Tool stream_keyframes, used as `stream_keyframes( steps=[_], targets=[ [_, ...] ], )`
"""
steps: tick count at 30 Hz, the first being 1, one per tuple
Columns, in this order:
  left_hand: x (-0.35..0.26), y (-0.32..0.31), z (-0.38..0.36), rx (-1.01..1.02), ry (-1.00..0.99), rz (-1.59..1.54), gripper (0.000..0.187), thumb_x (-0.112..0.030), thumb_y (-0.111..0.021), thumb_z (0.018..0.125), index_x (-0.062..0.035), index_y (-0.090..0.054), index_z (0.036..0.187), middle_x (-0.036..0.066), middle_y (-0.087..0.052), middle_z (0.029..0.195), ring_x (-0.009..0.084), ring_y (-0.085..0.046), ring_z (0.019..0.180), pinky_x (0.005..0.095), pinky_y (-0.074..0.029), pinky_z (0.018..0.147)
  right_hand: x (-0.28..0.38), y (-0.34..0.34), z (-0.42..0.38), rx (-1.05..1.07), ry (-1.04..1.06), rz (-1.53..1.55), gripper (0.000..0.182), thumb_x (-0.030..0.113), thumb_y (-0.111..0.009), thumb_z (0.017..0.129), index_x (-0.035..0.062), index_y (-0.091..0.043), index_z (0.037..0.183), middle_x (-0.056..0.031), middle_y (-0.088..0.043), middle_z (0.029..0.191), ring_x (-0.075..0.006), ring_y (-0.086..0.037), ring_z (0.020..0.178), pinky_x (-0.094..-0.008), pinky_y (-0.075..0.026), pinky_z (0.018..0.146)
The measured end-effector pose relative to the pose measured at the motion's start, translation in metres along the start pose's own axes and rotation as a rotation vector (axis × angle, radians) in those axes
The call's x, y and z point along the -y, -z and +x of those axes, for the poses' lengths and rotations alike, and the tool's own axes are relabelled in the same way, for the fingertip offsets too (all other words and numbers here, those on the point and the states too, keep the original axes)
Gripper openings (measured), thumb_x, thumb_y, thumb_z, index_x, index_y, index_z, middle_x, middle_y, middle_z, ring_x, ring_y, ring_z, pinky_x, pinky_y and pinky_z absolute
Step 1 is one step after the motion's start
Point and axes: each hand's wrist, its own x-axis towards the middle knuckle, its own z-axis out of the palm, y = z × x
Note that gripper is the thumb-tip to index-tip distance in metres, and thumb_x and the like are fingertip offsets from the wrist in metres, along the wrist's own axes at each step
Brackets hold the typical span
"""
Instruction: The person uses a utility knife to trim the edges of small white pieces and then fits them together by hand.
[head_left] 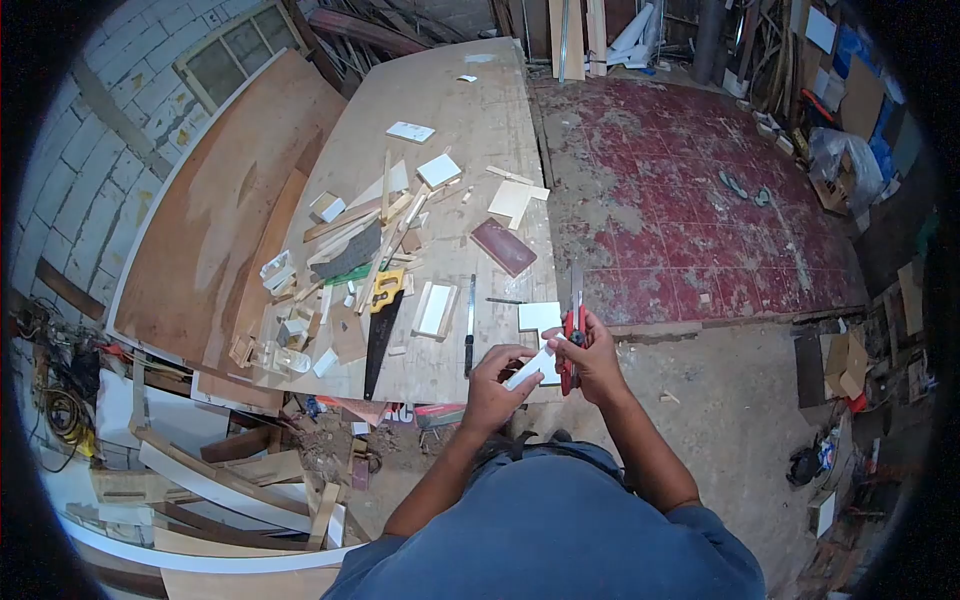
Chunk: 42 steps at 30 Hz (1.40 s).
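Note:
My left hand is closed round the left end of a small white strip, above the front right corner of the wooden table. At the strip's other end, my right hand grips a red tool with a long thin metal part pointing away from me. The fingers of that hand also touch the strip. A white square piece lies on the table just beyond my hands. Left of my hands are a dark-handled metal ruler or blade and a white block.
On the table lie a yellow-handled saw, a heap of wood offcuts and a brown rectangular piece. Red tiled floor extends to the right. Curved boards stand at the lower left.

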Motion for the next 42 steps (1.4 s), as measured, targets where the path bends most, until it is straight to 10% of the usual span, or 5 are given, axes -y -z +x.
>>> stream_keyframes(
  steps=[7,27,36,42],
  targets=[
    [0.011,-0.004,-0.005,0.028,0.233,-0.583,0.045,-0.002,-0.073,0.081,0.0044,-0.053,0.122,0.012,-0.063,0.108,0.0174,-0.065,0.095,0.0318,-0.056,0.083,0.011,-0.004,-0.007,-0.004,0.014,0.260,0.044,0.004,-0.071,0.082,0.0059,-0.044,0.117,-0.0138,-0.067,0.100,-0.0120,-0.060,0.060,-0.0242,-0.052,0.051],
    [0.018,0.000,0.003,-0.296,0.320,-0.812,0.036,-0.024,-0.047,0.102,0.0021,-0.053,0.127,0.007,-0.064,0.102,0.0131,-0.064,0.083,0.0304,-0.055,0.079,0.002,0.001,-0.022,0.221,-0.064,-0.033,0.030,0.027,-0.052,0.100,0.0018,-0.055,0.116,-0.0084,-0.066,0.097,-0.0112,-0.060,0.065,-0.0231,-0.049,0.056],
    [0.021,-0.001,-0.004,-0.240,0.214,-0.769,0.038,-0.019,-0.053,0.100,0.0028,-0.053,0.131,0.007,-0.066,0.106,0.0103,-0.061,0.092,0.0239,-0.049,0.085,0.016,0.001,-0.031,0.280,0.725,-1.002,0.031,0.009,-0.070,0.080,0.0070,-0.061,0.110,-0.0118,-0.064,0.097,-0.0289,-0.061,0.086,-0.0380,-0.047,0.076],
    [0.022,0.006,-0.011,-0.119,0.271,-0.831,0.044,-0.011,-0.056,0.096,0.0032,-0.048,0.137,0.007,-0.066,0.108,0.0104,-0.062,0.092,0.0242,-0.049,0.086,0.014,0.001,-0.030,0.254,0.737,-1.033,0.034,0.007,-0.073,0.076,0.0086,-0.061,0.108,-0.0106,-0.064,0.100,-0.0305,-0.060,0.091,-0.0408,-0.045,0.080]
  ],
)
